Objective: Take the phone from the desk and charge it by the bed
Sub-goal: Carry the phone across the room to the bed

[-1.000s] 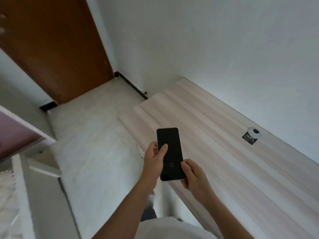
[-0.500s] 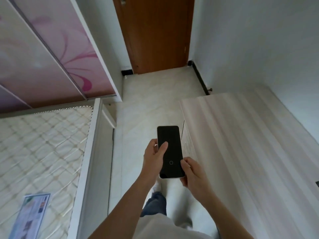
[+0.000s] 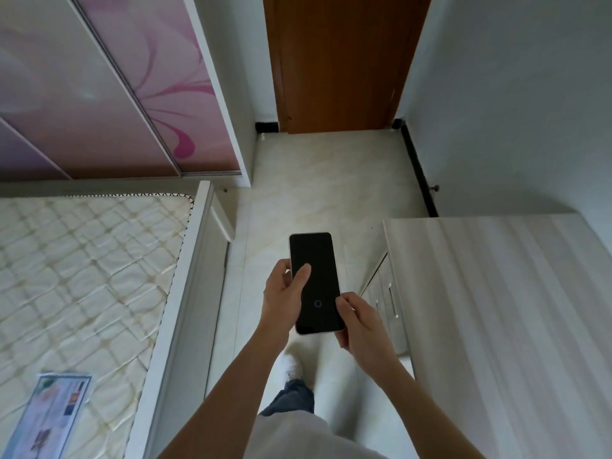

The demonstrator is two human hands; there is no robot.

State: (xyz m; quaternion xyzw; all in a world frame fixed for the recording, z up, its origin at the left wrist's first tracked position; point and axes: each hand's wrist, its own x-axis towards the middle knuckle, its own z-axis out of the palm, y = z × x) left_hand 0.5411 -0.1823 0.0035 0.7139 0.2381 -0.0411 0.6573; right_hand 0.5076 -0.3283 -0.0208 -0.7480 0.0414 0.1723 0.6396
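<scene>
A black phone (image 3: 316, 279) with a dark screen and a small ring icon is held upright over the floor, between the bed and the desk. My left hand (image 3: 284, 298) grips its left edge, thumb lying across the screen. My right hand (image 3: 359, 321) holds its lower right corner. The light wood desk (image 3: 496, 309) is on the right. The bed (image 3: 82, 276), with a quilted bare mattress and white frame, is on the left. No charger or cable is in view.
A printed sheet (image 3: 49, 415) lies on the mattress near the lower left. A wardrobe with pink sliding doors (image 3: 109, 94) stands beyond the bed. A brown door (image 3: 337, 61) closes the far end of the pale tiled floor (image 3: 314, 193). Desk drawers (image 3: 387, 299) face the aisle.
The view has swung left, away from the desk top toward the aisle, bed and door. Both hands have kept the phone in the same hold throughout.
</scene>
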